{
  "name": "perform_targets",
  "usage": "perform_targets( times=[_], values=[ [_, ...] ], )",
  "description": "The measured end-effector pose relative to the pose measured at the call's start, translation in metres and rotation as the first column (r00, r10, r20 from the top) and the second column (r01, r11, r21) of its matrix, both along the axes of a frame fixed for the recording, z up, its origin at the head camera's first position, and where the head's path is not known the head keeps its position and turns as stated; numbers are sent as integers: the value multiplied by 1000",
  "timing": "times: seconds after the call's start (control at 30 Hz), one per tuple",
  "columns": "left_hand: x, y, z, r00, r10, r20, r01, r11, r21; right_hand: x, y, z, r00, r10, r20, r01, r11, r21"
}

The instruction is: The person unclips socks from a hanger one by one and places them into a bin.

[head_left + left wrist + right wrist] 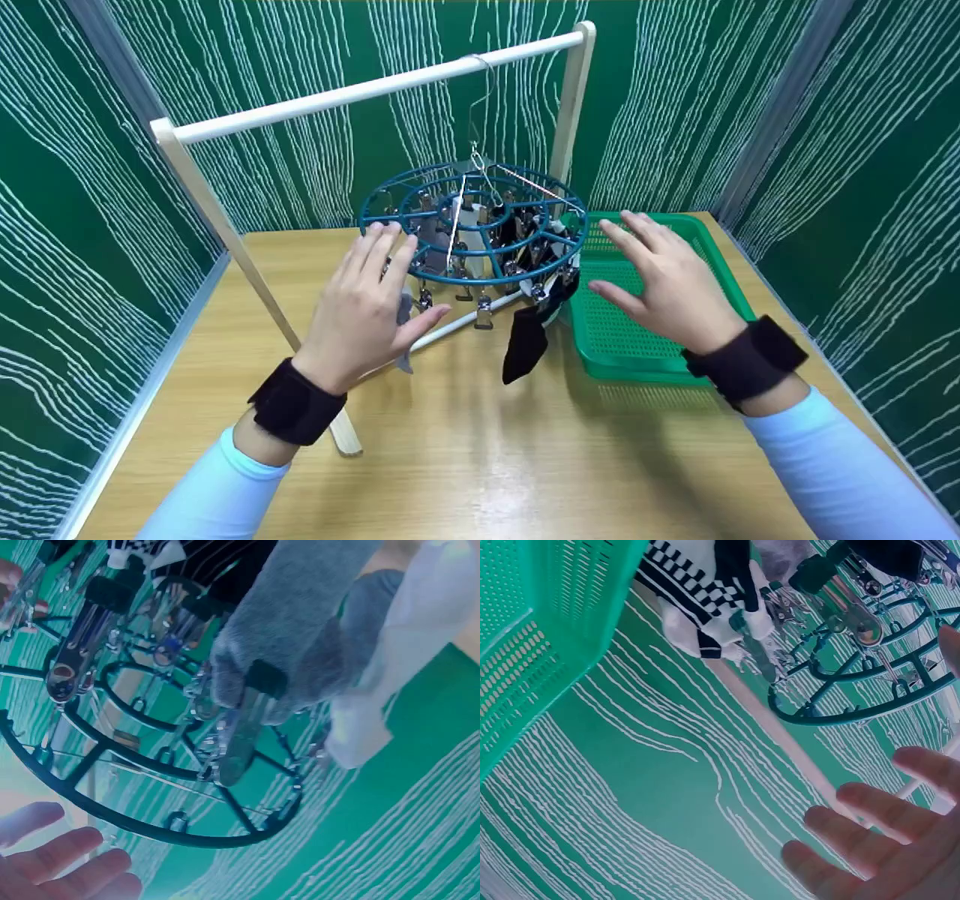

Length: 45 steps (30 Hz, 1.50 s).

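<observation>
The left hand [356,311] and the right hand [667,281] were raised on either side of a round clip hanger [480,282], both with fingers extended and thumbs spread away from them; neither had hold of anything. The left hand stood at the hanger's near left side, its fingertips overlapping the rim in the head view (the left wrist view showed them apart from it), while the right hand stood just beyond the hanger's right edge. Each wrist bore a black wristband [298,403] above a pale blue sleeve [217,491].

The hanger, made of dark teal concentric rings joined by spokes, hung above the worktop [487,472] between the hands. Metal clips [484,311] dangled beneath its rings. A black sock [525,345] hung below the hanger's near right part, a checkered sock [697,600] at its right side, and a grey sock [281,630] under its left part, beside a white sock [375,690].

Over the hanger ran a white bar [337,94], from which a metal hook [489,79] suspended it. A green basket [600,322] lay to the hanger's right, and green walls [75,225] with white wavy lines rose behind and beside it.
</observation>
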<state>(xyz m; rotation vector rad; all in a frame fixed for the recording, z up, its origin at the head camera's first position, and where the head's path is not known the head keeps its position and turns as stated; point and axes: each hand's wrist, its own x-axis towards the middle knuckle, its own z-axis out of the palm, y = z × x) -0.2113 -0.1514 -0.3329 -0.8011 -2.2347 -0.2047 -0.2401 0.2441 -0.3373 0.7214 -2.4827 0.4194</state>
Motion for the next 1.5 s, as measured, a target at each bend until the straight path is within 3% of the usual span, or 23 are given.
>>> perform_targets(
  times=[0.37, 0.5, 0.73, 0.87, 1.0, 1.13, 1.27, 1.4, 1.5],
  values=[
    [-5, 19, 6, 980, 9, -199, -23, 998, -65, -25, -20, 9, 978, 164, -130, -163, 986, 21],
    [-7, 21, 4, 971, 2, -240, -20, 997, -70, -28, -22, 8, 955, 215, -204, -211, 977, 43],
    [-7, 18, 0, 979, -8, -205, -1, 999, -45, -31, -24, 3, 895, 288, -341, -291, 956, 44],
    [-7, 17, 2, 982, -11, -190, 5, 999, -34, -29, -25, 6, 880, 308, -362, -309, 949, 56],
    [-8, 19, 5, 975, -26, -223, 24, 1000, -11, -24, -28, 14, 870, 313, -381, -310, 948, 70],
    [-6, 24, 10, 957, -65, -283, 71, 997, 9, -18, -32, 22, 855, 317, -410, -306, 947, 93],
    [-4, 32, 14, 926, -121, -356, 124, 992, -16, -14, -36, 27, 845, 319, -430, -307, 946, 100],
    [-5, 40, 17, 898, -149, -414, 139, 989, -56, -10, -41, 30, 831, 323, -454, -307, 945, 110],
    [-6, 42, 19, 887, -147, -437, 126, 989, -78, -8, -46, 32, 818, 329, -472, -307, 943, 126]
  ],
)
